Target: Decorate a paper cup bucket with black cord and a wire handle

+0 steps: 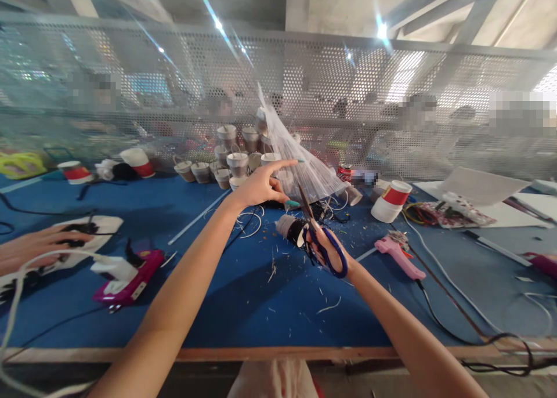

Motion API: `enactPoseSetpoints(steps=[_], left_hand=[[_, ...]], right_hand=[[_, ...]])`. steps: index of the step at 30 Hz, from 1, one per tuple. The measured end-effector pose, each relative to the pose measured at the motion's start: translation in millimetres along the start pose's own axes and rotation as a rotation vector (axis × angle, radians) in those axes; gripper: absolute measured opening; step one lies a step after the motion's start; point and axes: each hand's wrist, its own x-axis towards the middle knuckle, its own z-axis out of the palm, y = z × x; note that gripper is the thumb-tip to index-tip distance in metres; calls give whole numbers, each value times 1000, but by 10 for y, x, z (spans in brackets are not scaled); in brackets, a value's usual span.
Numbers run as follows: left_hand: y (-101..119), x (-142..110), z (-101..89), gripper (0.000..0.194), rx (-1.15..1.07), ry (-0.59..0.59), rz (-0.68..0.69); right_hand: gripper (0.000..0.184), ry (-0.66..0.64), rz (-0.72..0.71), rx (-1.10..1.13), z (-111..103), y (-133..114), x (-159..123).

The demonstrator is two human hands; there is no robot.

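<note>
My left hand (265, 184) reaches over the middle of the table, thumb and index finger apart and nothing visible between them. Its index fingertip overlaps a cone-shaped sheaf of translucent white film or strands (300, 166); whether they touch I cannot tell. My right hand (319, 246) grips a pair of scissors (335, 253) with dark blue handles, the blades pointing up toward the left hand's thumb. Just left of the scissors lies a small greyish cylinder with a black band (288, 227), partly hidden by my right hand.
Several small grey buckets (238, 165) are stacked behind my left hand. A pink glue gun (400, 257) and a white-and-red roll (391, 202) lie right. A purple power strip (134, 279) and another person's hand (47, 244) are left. A perforated metal screen (174, 96) stands behind.
</note>
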Motion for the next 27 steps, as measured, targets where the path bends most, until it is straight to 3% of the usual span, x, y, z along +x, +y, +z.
enactPoseSetpoints(steps=[27], left_hand=[[-55,15,0,81,-36,-5,34]], right_hand=[[60,37,76,-25,33,-75,-31]])
